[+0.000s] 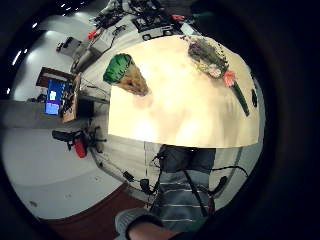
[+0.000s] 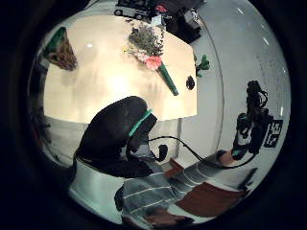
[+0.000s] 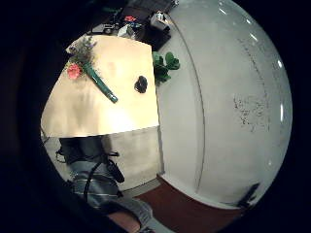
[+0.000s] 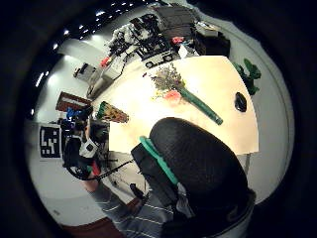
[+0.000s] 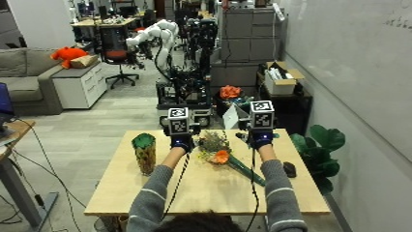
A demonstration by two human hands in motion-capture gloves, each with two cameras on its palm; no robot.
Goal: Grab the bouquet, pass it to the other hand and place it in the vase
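Two hands we see raised above the table [image 5: 128, 193], left hand [image 5: 182, 143] and right hand [image 5: 260, 140], holding nothing; their fingers we cannot tell. Right of the vase [image 5: 145, 152] lies the bouquet [image 5: 222, 157] on the table.

The person wears a grey sweater [image 5: 278, 193] with pale stripes, black gloves on both hands.

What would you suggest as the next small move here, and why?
Probably lower one hand, perhaps the right hand, onto the bouquet, which lies untouched on the table; both hands are raised above it, and the vase stands apart.
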